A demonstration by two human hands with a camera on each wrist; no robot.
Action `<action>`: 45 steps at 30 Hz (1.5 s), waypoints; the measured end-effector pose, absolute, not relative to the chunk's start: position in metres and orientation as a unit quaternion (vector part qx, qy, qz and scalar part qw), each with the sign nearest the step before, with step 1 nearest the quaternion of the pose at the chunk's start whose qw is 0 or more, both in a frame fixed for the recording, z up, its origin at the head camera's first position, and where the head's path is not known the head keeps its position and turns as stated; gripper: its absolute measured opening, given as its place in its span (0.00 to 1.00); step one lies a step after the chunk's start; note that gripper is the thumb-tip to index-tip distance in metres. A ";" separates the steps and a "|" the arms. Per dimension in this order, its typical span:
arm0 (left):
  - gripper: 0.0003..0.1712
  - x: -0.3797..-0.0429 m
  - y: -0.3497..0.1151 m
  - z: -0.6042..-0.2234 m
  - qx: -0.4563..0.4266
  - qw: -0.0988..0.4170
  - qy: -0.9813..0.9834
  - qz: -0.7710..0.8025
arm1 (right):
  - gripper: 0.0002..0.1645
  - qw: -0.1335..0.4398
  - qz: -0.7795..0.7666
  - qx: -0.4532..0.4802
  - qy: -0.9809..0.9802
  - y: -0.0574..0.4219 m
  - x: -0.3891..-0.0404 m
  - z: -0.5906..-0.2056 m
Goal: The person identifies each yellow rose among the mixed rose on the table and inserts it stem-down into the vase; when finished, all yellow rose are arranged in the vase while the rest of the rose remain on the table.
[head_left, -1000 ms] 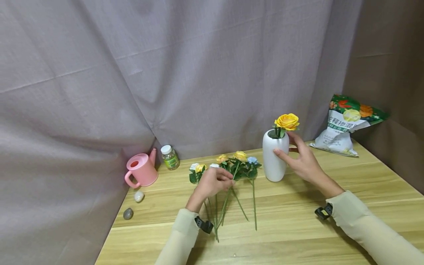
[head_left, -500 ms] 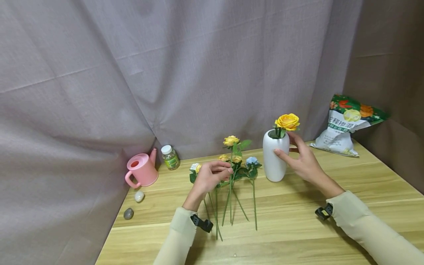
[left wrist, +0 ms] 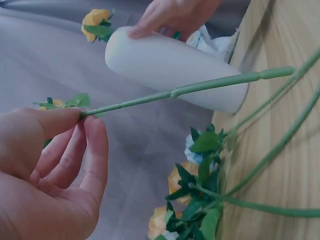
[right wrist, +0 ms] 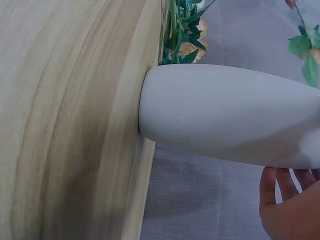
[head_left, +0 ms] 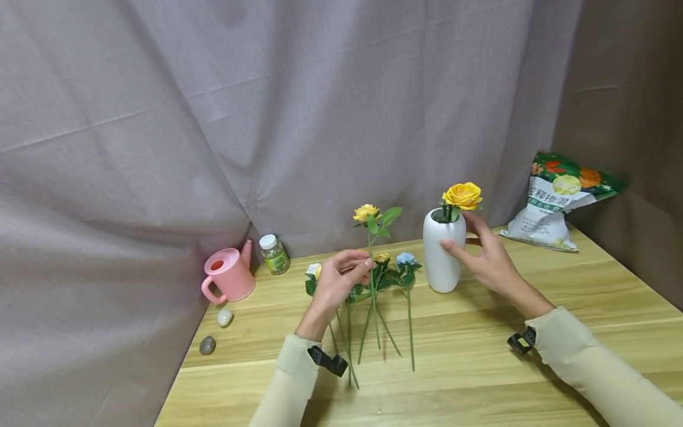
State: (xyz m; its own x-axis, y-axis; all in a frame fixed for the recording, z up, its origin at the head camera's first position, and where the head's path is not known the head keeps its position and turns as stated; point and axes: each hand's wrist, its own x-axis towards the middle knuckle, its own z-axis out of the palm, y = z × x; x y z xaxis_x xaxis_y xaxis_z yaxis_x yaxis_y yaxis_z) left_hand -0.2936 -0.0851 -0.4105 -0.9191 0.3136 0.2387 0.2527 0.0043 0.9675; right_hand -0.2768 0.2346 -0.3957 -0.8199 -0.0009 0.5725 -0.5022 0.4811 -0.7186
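Note:
My left hand (head_left: 338, 284) pinches the stem of a pale yellow artificial rose (head_left: 366, 213) between thumb and fingers. The flower stands upright above the table, and its bare green stem (left wrist: 200, 88) crosses in front of the vase in the left wrist view. Upright on the table is a white vase (head_left: 440, 261), with one deeper yellow rose (head_left: 462, 196) in its mouth. My right hand (head_left: 488, 261) grips the vase's upper right side, thumb in front and fingers partly hidden behind. Under the left hand lie several more roses, among them a blue rose (head_left: 407, 260), their stems crossing toward me.
To the left stand a pink watering can (head_left: 235, 279) and a white-capped jar (head_left: 275, 259), with a pale stone (head_left: 224, 316) and a grey stone (head_left: 207, 345) nearer. A printed bag (head_left: 546, 207) leans at the back right. Grey curtain (head_left: 320, 118) hangs behind the wooden table (head_left: 459, 379).
My left hand has lifted the pale yellow rose up from the pile, turning it upright, its bloom now higher. The right hand and vase have stayed in place.

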 end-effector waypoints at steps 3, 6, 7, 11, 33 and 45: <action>0.17 -0.291 -0.081 -0.404 0.211 0.007 0.696 0.686 | 0.42 0.257 0.485 0.151 -0.822 0.235 -0.277 -0.394; 0.17 -0.288 -0.077 -0.397 0.220 0.002 0.678 0.701 | 0.41 0.254 0.487 0.146 -0.823 0.235 -0.277 -0.394; 0.17 -0.288 -0.075 -0.395 0.220 0.001 0.673 0.706 | 0.41 0.253 0.487 0.145 -0.823 0.235 -0.277 -0.394; 0.16 -0.288 -0.066 -0.386 0.226 -0.017 0.651 0.725 | 0.41 0.251 0.490 0.147 -0.822 0.235 -0.276 -0.396; 0.15 -0.290 -0.007 -0.328 0.237 -0.182 0.496 0.815 | 0.41 0.259 0.488 0.159 -0.818 0.235 -0.278 -0.396; 0.16 -0.308 -0.012 -0.298 0.194 -0.281 0.440 0.830 | 0.40 0.256 0.483 0.148 -0.824 0.234 -0.276 -0.396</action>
